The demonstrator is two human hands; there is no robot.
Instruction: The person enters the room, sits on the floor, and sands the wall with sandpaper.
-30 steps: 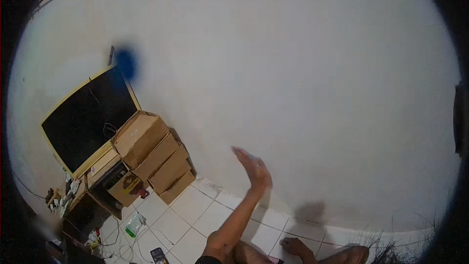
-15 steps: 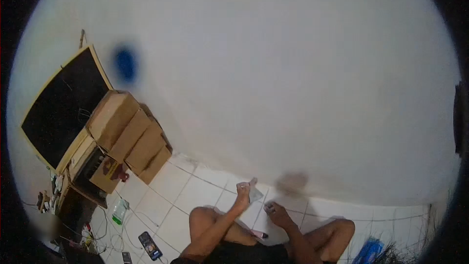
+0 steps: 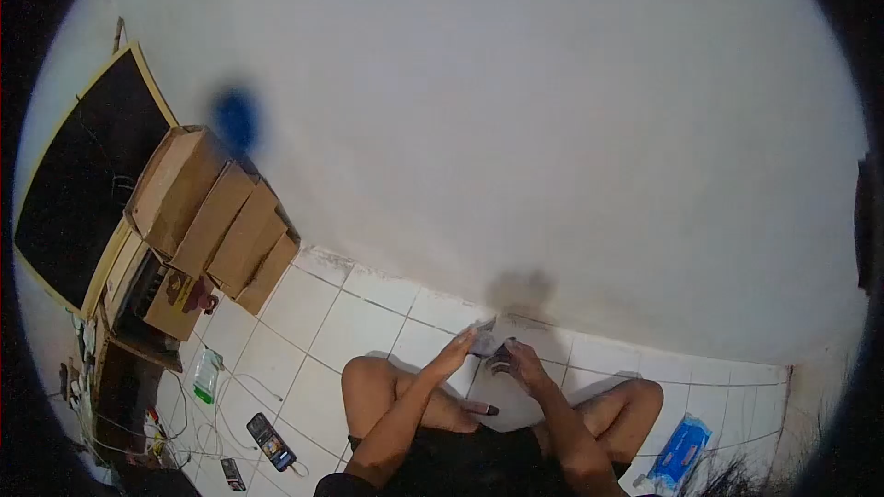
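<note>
My left hand [image 3: 453,354] is closed on a small greyish, translucent piece [image 3: 482,340] that looks like plastic or cloth. Just to its right, my right hand [image 3: 525,366] is raised with its fingers curled beside the piece; whether they grip its edge or anything else is too small to tell. Both hands are above the white tiled floor, in front of my crossed legs. A small dark-tipped pinkish object [image 3: 482,408] lies below them, by my leg.
Cardboard boxes [image 3: 221,221] and a black panel with a yellow frame [image 3: 87,175] stand at the left. A phone [image 3: 273,442], cables and a green-and-clear packet [image 3: 206,375] lie on the floor [image 3: 359,336]. A blue packet [image 3: 681,451] is at the right. A wall [image 3: 552,147] rises ahead.
My hands have come closer together, the right one rising beside the greyish piece. The view has shifted, so the boxes appear further left and higher and more of the blue packet shows.
</note>
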